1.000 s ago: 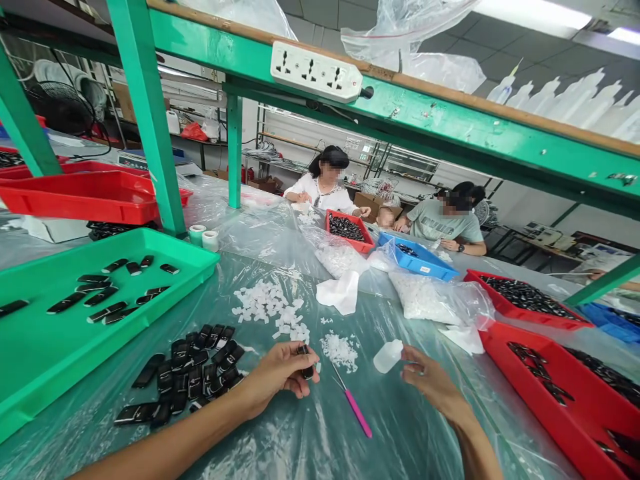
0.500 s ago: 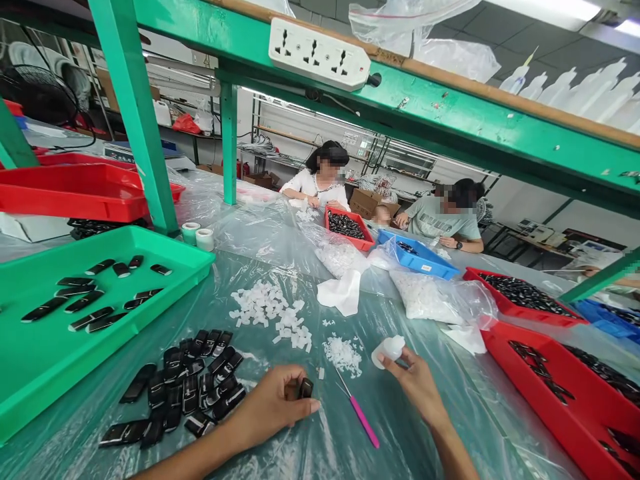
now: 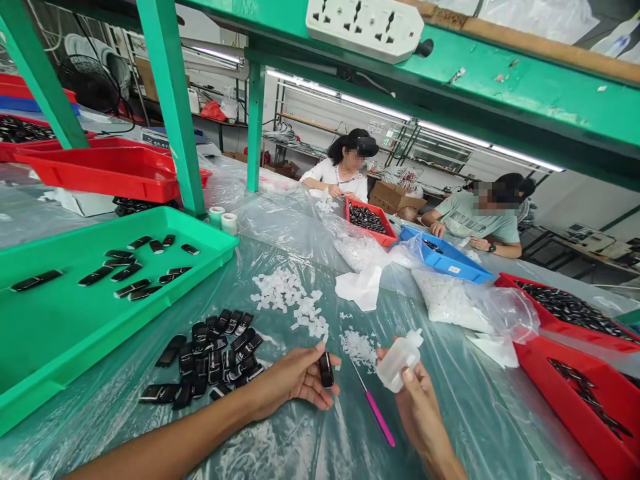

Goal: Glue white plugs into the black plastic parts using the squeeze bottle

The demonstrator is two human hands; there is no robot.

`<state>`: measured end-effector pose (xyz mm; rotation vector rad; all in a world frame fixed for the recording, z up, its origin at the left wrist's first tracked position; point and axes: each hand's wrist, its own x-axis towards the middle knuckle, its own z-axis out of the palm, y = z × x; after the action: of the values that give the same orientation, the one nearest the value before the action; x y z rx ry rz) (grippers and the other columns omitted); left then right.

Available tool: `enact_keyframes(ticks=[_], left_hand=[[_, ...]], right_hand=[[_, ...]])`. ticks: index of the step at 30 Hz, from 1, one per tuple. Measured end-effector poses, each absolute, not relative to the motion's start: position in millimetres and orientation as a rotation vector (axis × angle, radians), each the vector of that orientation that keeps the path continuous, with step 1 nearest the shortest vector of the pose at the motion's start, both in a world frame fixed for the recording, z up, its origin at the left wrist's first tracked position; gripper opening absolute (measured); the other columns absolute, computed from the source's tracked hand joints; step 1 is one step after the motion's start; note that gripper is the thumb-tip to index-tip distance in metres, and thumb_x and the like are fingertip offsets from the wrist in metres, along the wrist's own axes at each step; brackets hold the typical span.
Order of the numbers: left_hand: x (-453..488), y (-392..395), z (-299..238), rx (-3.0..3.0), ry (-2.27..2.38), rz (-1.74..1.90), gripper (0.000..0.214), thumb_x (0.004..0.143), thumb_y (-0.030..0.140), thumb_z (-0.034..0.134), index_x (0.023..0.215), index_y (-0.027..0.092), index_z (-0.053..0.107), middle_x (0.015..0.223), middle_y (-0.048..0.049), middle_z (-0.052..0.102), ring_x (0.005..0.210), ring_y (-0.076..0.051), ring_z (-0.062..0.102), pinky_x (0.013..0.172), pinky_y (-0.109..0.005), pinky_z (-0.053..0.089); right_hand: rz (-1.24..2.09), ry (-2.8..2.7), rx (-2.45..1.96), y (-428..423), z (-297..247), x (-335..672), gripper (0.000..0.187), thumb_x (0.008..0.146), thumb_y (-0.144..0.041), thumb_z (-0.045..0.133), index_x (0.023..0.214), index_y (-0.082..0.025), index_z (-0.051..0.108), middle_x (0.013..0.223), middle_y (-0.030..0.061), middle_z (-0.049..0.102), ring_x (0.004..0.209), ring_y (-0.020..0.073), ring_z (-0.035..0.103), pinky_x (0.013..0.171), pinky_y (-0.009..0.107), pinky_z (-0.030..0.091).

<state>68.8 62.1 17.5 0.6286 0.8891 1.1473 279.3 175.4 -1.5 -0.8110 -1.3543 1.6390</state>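
The left hand (image 3: pixel 295 379) holds a black part (image 3: pixel 326 371) clamped between thumb and fingers near the black pile (image 3: pixel 215 363), apparently to leave its face clear, while the right hand (image 3: pixel 419 403) grips a tilted bottle (image 3: pixel 397 363) by its body, seemingly to keep the nozzle (image 3: pixel 415 339) free.

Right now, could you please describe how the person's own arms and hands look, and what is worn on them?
The left forearm and right forearm are bare as far as they show, with no sleeve, watch or bracelet in view. The left hand and right hand are without gloves, and no ring can be seen.
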Motion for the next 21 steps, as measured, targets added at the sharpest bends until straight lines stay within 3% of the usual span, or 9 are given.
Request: enact_keyframes(ticks=[4,7,10,14,21], left_hand=[[66,62,15,0.586,0.812,1.155,0.054,0.084,0.053,0.049,0.114,0.009,0.055,0.090,-0.0162,0.067,0.079,-0.022,0.066,0.078,-0.036,0.050],[66,63,13,0.586,0.811,1.150,0.047,0.084,0.045,0.054,0.115,0.010,0.054,0.092,-0.0155,0.066,0.079,-0.022,0.066,0.078,-0.036,0.050],[69,63,9,0.716,0.913,1.172,0.046,0.079,0.042,0.061,0.114,0.013,0.056,0.087,-0.0104,0.065,0.073,-0.019,0.065,0.073,-0.033,0.051],[73,61,5,1.144,1.214,1.208,0.034,0.082,0.040,0.058,0.102,0.014,0.065,0.075,-0.0040,0.062,0.068,-0.017,0.058,0.063,-0.025,0.045],[73,57,13,1.387,1.398,1.185,0.034,0.081,0.033,0.060,0.112,0.020,0.064,0.090,-0.0059,0.063,0.074,-0.017,0.056,0.062,-0.022,0.044]], right_hand=[[1.825,-1.124,-0.722,167,0,273,0.041,0.073,-0.051,0.064,0.106,-0.028,0.061,0.084,0.0024,0.065,0.076,0.0179,0.057,0.063,0.027,0.048],[2.006,-0.936,-0.603,160,7,265,0.034,0.081,-0.051,0.053,0.104,-0.027,0.060,0.074,0.0001,0.058,0.062,0.0122,0.050,0.052,0.021,0.045],[2.117,-0.834,-0.556,155,15,260,0.027,0.087,-0.046,0.045,0.094,-0.024,0.061,0.065,-0.0017,0.051,0.048,0.0081,0.039,0.043,0.018,0.038],[2.167,-0.831,-0.514,153,16,258,0.025,0.086,-0.037,0.047,0.073,-0.018,0.058,0.064,-0.0009,0.048,0.046,0.0064,0.032,0.041,0.017,0.034],[2.219,-0.666,-0.581,153,1,256,0.024,0.082,-0.039,0.056,0.084,-0.017,0.061,0.059,-0.0038,0.042,0.045,0.0043,0.030,0.040,0.014,0.029]])
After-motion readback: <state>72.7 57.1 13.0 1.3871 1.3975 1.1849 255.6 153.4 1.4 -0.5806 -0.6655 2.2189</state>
